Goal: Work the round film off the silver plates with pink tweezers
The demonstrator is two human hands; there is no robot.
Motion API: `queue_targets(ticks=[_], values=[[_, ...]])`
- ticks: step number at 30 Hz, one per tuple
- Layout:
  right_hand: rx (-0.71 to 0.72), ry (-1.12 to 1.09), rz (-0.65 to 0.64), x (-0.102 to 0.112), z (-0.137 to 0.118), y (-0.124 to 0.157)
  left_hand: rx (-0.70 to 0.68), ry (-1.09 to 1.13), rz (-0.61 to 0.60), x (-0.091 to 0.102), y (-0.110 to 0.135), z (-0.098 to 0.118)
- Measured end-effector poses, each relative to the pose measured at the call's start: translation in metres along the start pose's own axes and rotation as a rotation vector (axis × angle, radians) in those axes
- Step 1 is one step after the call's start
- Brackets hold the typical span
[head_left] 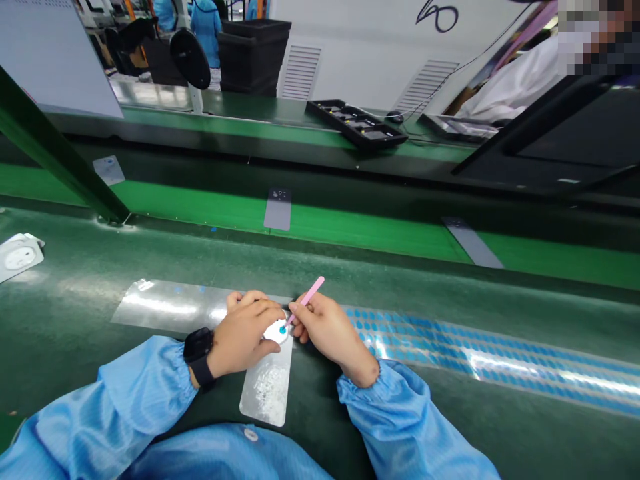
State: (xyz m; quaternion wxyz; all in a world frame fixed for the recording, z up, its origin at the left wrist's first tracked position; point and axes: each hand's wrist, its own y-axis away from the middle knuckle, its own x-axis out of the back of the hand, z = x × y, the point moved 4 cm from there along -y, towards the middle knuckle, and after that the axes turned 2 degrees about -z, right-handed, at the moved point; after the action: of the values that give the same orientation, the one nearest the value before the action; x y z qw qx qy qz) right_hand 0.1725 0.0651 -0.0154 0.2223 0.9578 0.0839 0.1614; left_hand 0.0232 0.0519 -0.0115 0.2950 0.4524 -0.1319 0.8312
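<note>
Past the green workbench (225,125)
Upper center, a black tray (356,123) sits on it; stacked black crates (253,57) and a blue-smocked co-worker (205,33) stand behind.

Green belt (425,283) leaves room past the hands (243,337), up to the rail (320,239).

Just the one cam here, worn up on the person's head and tipped forward and down, so it's basically looking over their own arms. The left hand (243,335) and right hand (327,333) sit close in, low and center, with the blue sleeves (115,407) coming in from the bottom corners. It's pretty wide too: past the hands you see the green conveyor belt (100,313) running side to side, plus a farther green conveyor (250,125) well beyond them.
</note>
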Motion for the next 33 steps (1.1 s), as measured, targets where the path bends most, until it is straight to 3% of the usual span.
queue_targets(ticks=[10,20,33], values=[[0.016,0.048,0.008,0.000,0.003,0.000,-0.009,-0.030,-0.002,-0.001,0.001,0.000],[0.051,0.087,0.005,0.001,0.006,0.000,-0.102,-0.163,0.092,0.000,0.008,0.005],[0.017,-0.029,0.030,0.000,0.015,-0.006,-0.084,-0.284,0.094,-0.006,0.014,0.010]])
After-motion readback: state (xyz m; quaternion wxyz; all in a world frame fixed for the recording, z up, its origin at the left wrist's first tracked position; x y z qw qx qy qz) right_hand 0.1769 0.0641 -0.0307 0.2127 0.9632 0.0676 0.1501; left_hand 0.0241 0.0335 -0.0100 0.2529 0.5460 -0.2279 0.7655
